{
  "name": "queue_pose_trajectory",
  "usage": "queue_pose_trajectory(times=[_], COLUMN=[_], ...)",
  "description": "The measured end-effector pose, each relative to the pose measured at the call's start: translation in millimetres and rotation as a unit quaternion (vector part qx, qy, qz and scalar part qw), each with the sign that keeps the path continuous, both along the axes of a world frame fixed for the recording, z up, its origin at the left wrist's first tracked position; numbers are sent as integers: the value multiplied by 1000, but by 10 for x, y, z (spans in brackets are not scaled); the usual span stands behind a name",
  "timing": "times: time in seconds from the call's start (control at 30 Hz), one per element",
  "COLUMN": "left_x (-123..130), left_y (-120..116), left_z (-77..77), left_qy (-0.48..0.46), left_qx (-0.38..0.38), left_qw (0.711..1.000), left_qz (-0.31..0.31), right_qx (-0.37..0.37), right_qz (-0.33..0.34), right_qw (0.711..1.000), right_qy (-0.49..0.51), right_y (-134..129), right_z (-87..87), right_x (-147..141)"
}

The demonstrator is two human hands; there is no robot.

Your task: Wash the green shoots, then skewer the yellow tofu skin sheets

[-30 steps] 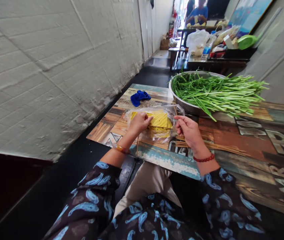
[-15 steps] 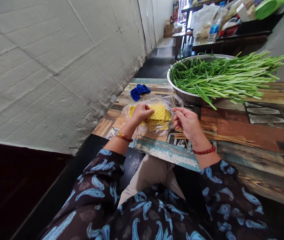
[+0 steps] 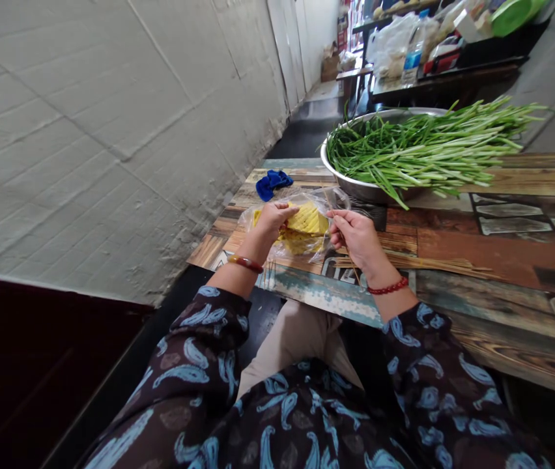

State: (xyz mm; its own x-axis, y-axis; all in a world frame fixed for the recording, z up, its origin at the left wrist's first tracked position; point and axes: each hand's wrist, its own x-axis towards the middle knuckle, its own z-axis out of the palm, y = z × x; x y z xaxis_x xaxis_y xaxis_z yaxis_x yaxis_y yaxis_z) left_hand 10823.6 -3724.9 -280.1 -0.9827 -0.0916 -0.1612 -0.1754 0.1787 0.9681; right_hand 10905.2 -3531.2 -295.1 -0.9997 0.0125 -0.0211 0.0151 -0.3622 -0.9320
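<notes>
My left hand (image 3: 273,220) is closed on the left edge of a yellow slab (image 3: 309,219), thumb on top. The slab is flat and scored with slanting cuts; it looks like food, but I cannot tell its exact kind. More yellow slabs (image 3: 301,243) lie under it in a clear plastic bag (image 3: 317,254). Between the pinched fingers of my right hand (image 3: 353,236) is a thin wooden skewer (image 3: 355,272), its lower end sticking out below the palm. This hand is close to the slab's right edge; whether the skewer's tip touches it is unclear.
Loose skewers (image 3: 434,263) lie on the wood-patterned table (image 3: 483,241) to the right. A metal bowl (image 3: 336,170) heaped with long green stalks (image 3: 434,153) stands behind. A blue cloth (image 3: 272,185) lies near the wall (image 3: 126,117). A bottle (image 3: 413,55) and bags occupy another table.
My right hand has come slightly left, nearer the slab. The slab is now tilted a little in my left hand. The whole view has shifted slightly.
</notes>
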Motion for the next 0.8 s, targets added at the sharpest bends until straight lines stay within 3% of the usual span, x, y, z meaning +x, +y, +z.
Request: queue_pose_trajectory(times=[0.2,0.37,0.53,0.8], left_x=[47,134,274,356], left_y=[33,30,102,100], left_z=[23,101,175,293], left_qy=[10,-6,74,94], left_qx=[8,32,94,199], left_qw=[1000,996,983,967], left_qz=[-22,-86,-142,-131], right_qx=[-7,9,11,16], right_qz=[2,8,-3,-22], right_qw=[1000,1000,1000,1000], right_qy=[-4,3,-3,8], right_y=[-4,7,8,24], right_z=[18,-5,-11,69], right_x=[4,-7,-8,42])
